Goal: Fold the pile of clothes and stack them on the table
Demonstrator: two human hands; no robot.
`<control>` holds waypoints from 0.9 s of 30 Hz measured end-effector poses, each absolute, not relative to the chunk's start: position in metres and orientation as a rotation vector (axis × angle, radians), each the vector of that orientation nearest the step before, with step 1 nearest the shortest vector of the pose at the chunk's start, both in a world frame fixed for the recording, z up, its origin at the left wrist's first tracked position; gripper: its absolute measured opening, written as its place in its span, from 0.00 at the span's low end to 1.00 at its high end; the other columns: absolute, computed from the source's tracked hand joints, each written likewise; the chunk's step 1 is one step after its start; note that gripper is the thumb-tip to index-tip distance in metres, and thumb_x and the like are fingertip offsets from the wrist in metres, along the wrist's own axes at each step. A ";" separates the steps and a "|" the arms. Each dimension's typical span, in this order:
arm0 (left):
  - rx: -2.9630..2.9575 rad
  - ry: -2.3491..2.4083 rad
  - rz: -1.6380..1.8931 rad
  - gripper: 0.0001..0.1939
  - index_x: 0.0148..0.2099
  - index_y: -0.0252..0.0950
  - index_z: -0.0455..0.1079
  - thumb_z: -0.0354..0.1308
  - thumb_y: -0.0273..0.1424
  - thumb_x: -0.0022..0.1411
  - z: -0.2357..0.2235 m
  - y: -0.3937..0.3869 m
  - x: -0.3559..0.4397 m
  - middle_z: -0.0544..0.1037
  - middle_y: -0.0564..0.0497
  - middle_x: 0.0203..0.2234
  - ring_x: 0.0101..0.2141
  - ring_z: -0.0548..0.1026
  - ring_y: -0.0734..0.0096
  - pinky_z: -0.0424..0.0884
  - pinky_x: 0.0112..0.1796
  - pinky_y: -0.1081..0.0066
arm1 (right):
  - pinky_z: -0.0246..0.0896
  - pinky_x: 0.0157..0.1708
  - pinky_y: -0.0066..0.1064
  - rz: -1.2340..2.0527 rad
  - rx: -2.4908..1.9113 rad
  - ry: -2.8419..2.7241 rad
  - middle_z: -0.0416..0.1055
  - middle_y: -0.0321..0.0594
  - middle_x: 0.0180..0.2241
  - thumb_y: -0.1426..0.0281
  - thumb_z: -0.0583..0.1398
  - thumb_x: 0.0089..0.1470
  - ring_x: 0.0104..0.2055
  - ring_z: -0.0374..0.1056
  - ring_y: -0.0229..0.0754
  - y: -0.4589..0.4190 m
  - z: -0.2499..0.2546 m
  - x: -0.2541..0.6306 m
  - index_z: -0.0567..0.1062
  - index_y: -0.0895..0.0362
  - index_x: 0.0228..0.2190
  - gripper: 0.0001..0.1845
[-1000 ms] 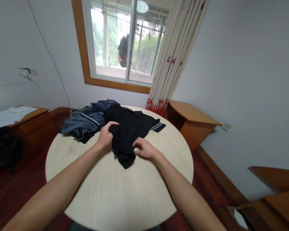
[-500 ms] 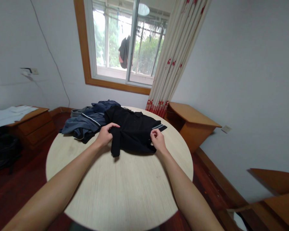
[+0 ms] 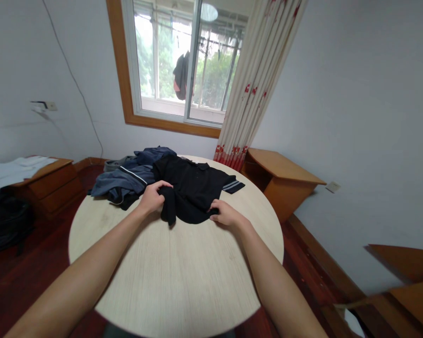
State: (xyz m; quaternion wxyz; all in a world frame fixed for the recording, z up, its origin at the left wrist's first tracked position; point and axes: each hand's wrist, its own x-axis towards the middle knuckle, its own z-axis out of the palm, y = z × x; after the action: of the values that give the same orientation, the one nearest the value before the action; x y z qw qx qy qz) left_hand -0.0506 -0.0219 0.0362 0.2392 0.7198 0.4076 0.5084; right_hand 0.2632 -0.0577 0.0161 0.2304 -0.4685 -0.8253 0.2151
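Note:
A black polo shirt (image 3: 193, 185) lies on the round pale table (image 3: 176, 277), its collar toward the window and a grey-striped sleeve cuff out to the right. At the near left part of the shirt, my left hand (image 3: 153, 197) is closed on a bunched fold, and a flap of cloth hangs below the fingers. My right hand (image 3: 225, 212) pinches the near right edge of the hem. Left of the shirt, close to my left hand, sits a heap of blue-grey clothes (image 3: 130, 173) with white piping.
Behind the table are a window (image 3: 186, 61) and a cream curtain (image 3: 248, 89) with red flowers. A wooden desk (image 3: 285, 173) stands at the right. On the left are a drawer cabinet (image 3: 52, 188) with white cloth or paper on top and a black bag (image 3: 7, 220).
My right hand has moved left and a little nearer, drawing the shirt's right side inward. The flap under my left hand has become more bunched.

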 end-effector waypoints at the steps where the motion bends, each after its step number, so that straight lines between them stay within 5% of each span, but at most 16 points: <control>1: 1.975 1.116 1.385 0.17 0.38 0.36 0.76 0.53 0.25 0.44 0.036 -0.022 -0.050 0.81 0.48 0.36 0.39 0.77 0.57 0.71 0.45 0.60 | 0.60 0.49 0.39 0.581 -1.302 -2.253 0.72 0.40 0.38 0.76 0.65 0.41 0.43 0.68 0.46 -0.057 0.015 0.264 0.79 0.57 0.32 0.12; 5: 2.006 1.116 1.363 0.16 0.37 0.37 0.74 0.52 0.26 0.44 0.034 -0.021 -0.051 0.80 0.49 0.35 0.38 0.76 0.59 0.71 0.44 0.61 | 0.62 0.39 0.34 0.771 -1.273 -2.069 0.72 0.36 0.30 0.71 0.64 0.45 0.35 0.68 0.42 -0.058 0.017 0.273 0.76 0.57 0.30 0.06; 9: 2.043 1.111 1.354 0.08 0.31 0.38 0.67 0.52 0.26 0.45 0.031 -0.019 -0.052 0.74 0.53 0.26 0.31 0.73 0.64 0.69 0.37 0.65 | 0.60 0.32 0.31 0.835 -1.158 -1.795 0.69 0.34 0.27 0.66 0.66 0.41 0.30 0.65 0.40 -0.061 0.028 0.281 0.70 0.56 0.27 0.11; 16: 2.074 0.914 1.184 0.05 0.30 0.38 0.64 0.56 0.29 0.47 0.041 -0.025 -0.048 0.74 0.53 0.29 0.33 0.73 0.65 0.69 0.38 0.66 | 0.58 0.32 0.31 0.766 -1.102 -1.649 0.69 0.35 0.26 0.63 0.64 0.41 0.30 0.62 0.40 -0.066 0.048 0.289 0.56 0.53 0.22 0.20; 22: 2.308 0.714 0.648 0.19 0.44 0.38 0.74 0.60 0.28 0.46 0.089 -0.047 -0.060 0.78 0.50 0.37 0.38 0.76 0.62 0.70 0.40 0.67 | 0.51 0.26 0.28 0.629 -1.201 -1.699 0.60 0.30 0.23 0.64 0.66 0.38 0.26 0.55 0.36 -0.090 0.086 0.321 0.63 0.53 0.24 0.17; 27: 2.400 0.708 0.578 0.10 0.38 0.40 0.77 0.64 0.33 0.50 0.116 -0.075 -0.079 0.80 0.51 0.34 0.36 0.76 0.63 0.70 0.40 0.69 | 0.57 0.27 0.29 0.646 -1.320 -1.748 0.65 0.34 0.26 0.59 0.70 0.37 0.27 0.61 0.38 -0.141 0.129 0.353 0.69 0.54 0.29 0.20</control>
State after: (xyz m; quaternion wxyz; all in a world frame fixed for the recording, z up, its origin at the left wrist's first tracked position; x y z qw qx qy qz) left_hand -0.0786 -0.0751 0.1164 0.2830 0.8964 0.2643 0.2159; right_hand 0.3529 -0.1406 0.1292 0.4159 -0.5256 -0.6962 0.2571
